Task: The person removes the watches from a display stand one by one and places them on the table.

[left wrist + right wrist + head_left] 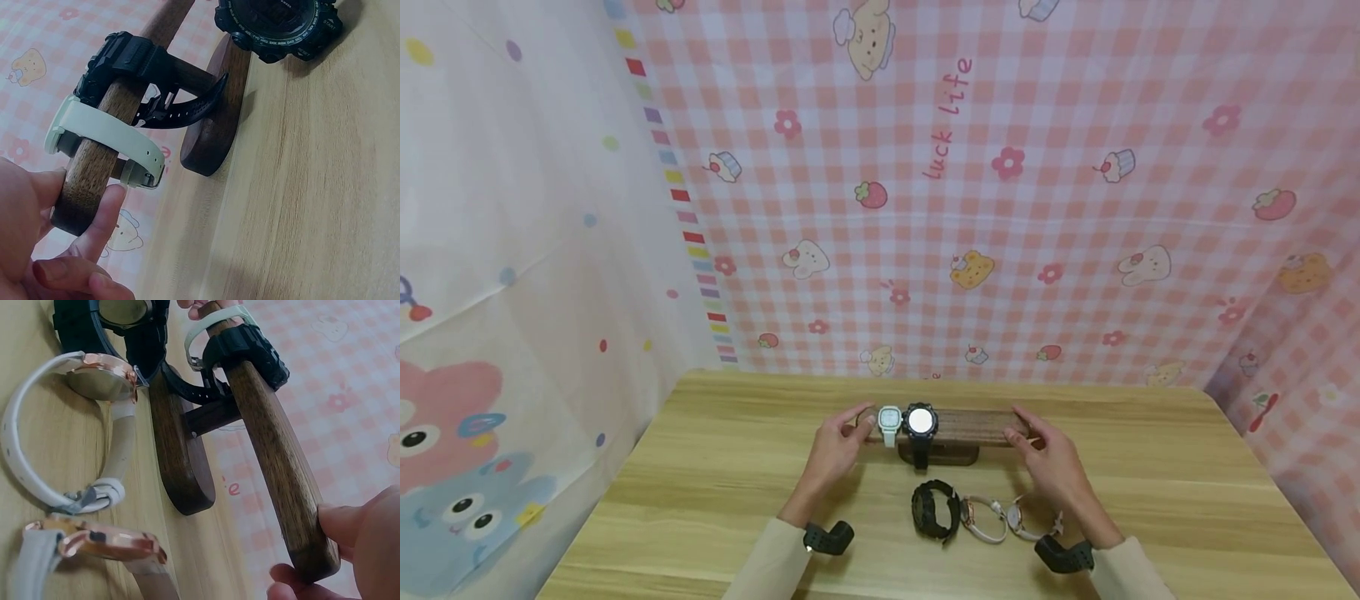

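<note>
A dark wooden T-shaped watch stand stands on the table, its bar raised on a post above a rounded base. My left hand pinches the bar's left end, thumb on one side and a finger on the other. At the opposite end, my right hand grips the bar between thumb and fingers. Round the left part of the bar hang a pale mint square watch, nearest the left hand, and a black watch beside it. Both straps loop under the bar.
In front of the stand, another chunky black watch and two rose-gold watches with white straps, one in the middle and one at the right, rest on the wooden table. A pink checked cloth hangs behind.
</note>
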{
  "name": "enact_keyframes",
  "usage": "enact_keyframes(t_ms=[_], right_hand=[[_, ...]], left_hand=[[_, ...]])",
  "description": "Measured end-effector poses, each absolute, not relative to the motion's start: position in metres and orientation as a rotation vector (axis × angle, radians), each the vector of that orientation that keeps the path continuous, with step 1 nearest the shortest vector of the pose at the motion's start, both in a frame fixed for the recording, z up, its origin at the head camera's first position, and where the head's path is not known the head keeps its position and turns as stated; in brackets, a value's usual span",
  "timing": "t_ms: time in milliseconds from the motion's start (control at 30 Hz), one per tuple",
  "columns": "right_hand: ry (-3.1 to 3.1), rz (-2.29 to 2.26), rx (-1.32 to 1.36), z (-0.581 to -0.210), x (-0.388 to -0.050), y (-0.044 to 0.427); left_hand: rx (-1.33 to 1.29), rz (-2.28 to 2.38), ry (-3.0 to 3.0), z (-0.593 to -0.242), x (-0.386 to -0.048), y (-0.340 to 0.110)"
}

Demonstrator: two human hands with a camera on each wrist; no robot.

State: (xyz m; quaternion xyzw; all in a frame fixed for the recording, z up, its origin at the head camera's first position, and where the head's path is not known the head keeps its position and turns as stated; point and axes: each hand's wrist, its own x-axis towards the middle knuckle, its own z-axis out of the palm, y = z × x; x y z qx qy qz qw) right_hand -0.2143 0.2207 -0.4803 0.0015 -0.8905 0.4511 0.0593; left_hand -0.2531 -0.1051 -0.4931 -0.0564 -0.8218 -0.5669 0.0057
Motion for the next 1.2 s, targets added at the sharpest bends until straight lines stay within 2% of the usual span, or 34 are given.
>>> enact_keyframes(t_ms=[533,900,1200], right_hand=[[-2.683,1.498,-0.045,-0.481,-0.219,0.224],[-2.693,1.506,-0.071,-0.481,-0.218,0.223],[-2.716,1.480,-0.067,-0.478,-0.219,0.224]], left_hand=[[-0.174,-1.770,-2.588,-0.493,-0.253,-0.104],[-0.206,-1.513,-2.597,-0.490,-0.251,-0.106],[-0.233,-1.292,-2.503,-0.474,-0.244,-0.104]])
